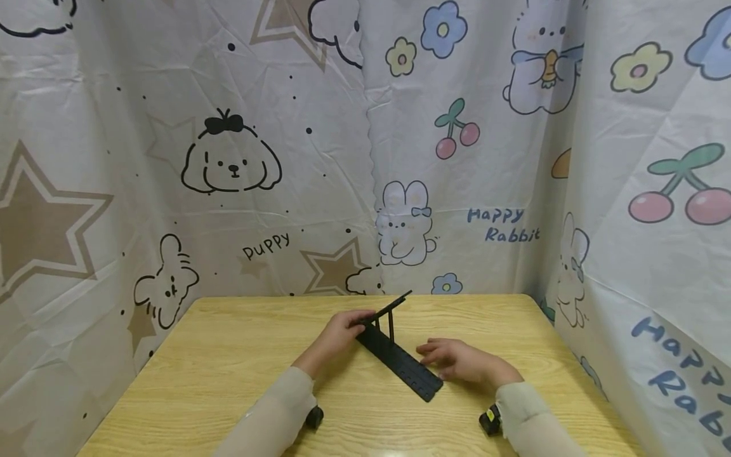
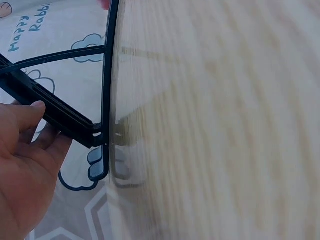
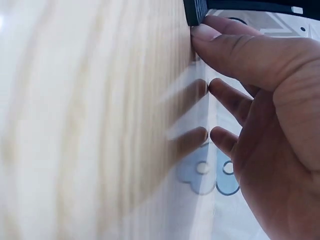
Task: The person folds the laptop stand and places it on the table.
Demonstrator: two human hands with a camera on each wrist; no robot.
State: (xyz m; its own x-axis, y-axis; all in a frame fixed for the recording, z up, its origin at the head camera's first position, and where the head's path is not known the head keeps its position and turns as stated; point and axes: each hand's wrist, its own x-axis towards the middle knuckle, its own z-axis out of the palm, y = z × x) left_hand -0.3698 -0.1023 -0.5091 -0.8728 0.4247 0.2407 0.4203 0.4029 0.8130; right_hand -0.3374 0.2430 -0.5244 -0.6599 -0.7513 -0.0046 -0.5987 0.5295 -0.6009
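Observation:
A black folding stand (image 1: 402,368) sits on the table, its long slotted base running diagonally and its upper panel (image 1: 394,306) tilted up on thin struts. My left hand (image 1: 339,330) is at the far left end, where thumb and fingers pinch the slanted panel (image 2: 55,105) in the left wrist view. Beside the near right end of the base is my right hand (image 1: 459,362), its fingers loosely bent. In the right wrist view the thumb tip lies right at the stand's black end (image 3: 194,12), and the lower fingertips (image 3: 217,86) are close to the tabletop.
The light wooden table (image 1: 240,381) ends at a patterned curtain (image 1: 331,158) behind it, with another curtain (image 1: 645,266) along the right. Small black wrist cameras hang below both sleeves, one at the left cuff (image 1: 314,417) and one at the right cuff (image 1: 490,420).

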